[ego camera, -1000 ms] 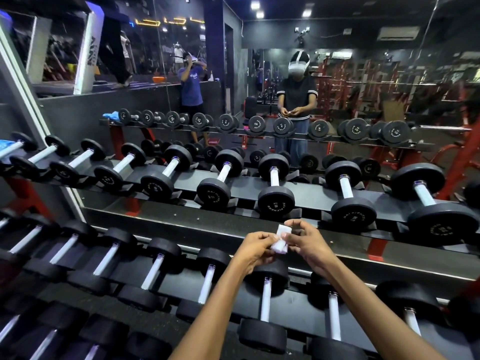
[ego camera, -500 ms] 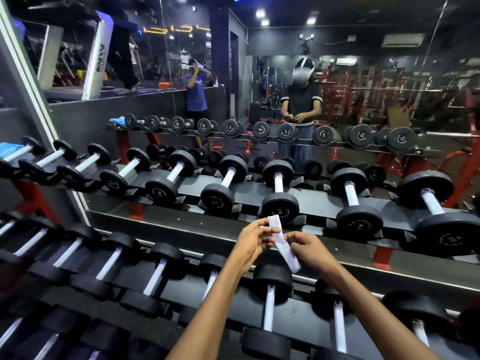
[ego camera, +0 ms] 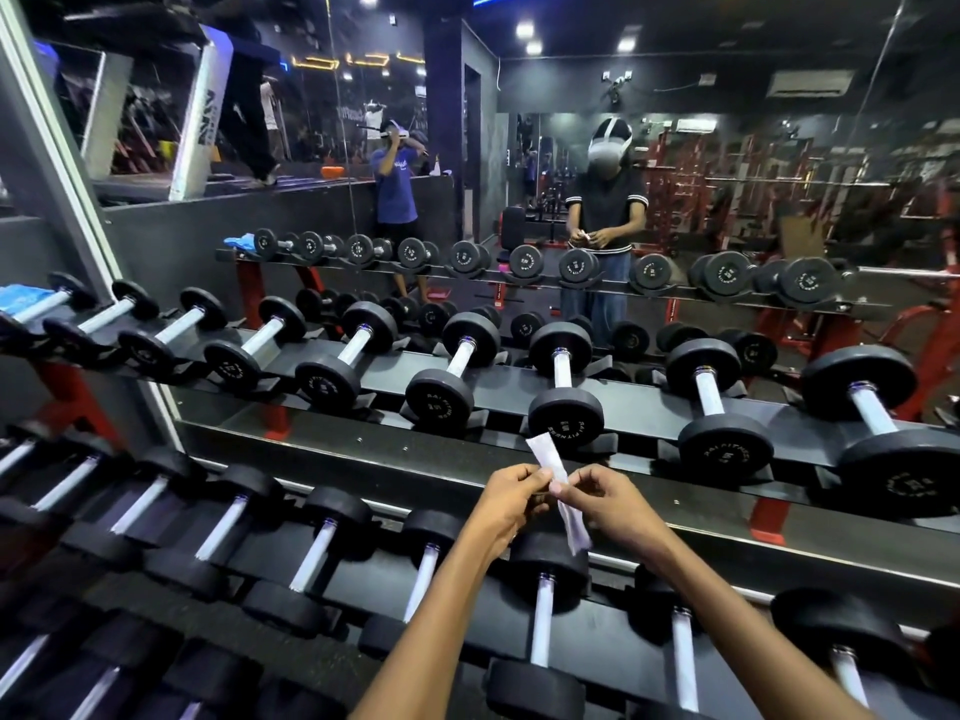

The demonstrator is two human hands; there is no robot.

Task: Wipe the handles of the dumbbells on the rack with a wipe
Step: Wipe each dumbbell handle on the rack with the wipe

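Observation:
A long white wipe (ego camera: 550,465), folded into a narrow strip, is held between both hands above the rack. My left hand (ego camera: 506,504) pinches it near the middle and my right hand (ego camera: 608,504) pinches it right beside, with one end sticking up and the other hanging down. Black dumbbells with pale handles lie in rows on the rack (ego camera: 363,470): an upper row, one of them straight ahead (ego camera: 563,384), and a lower row, one of them under my hands (ego camera: 543,615).
A mirror (ego camera: 675,148) behind the rack reflects me, another person in a blue shirt (ego camera: 395,189) and red gym machines. A blue cloth (ego camera: 21,296) lies on the upper row at the far left. A third row of dumbbells sits at the bottom left.
The small folded wipe has been drawn out into a long strip. Both hands have stayed in front of the rack, and the view has tilted slightly down.

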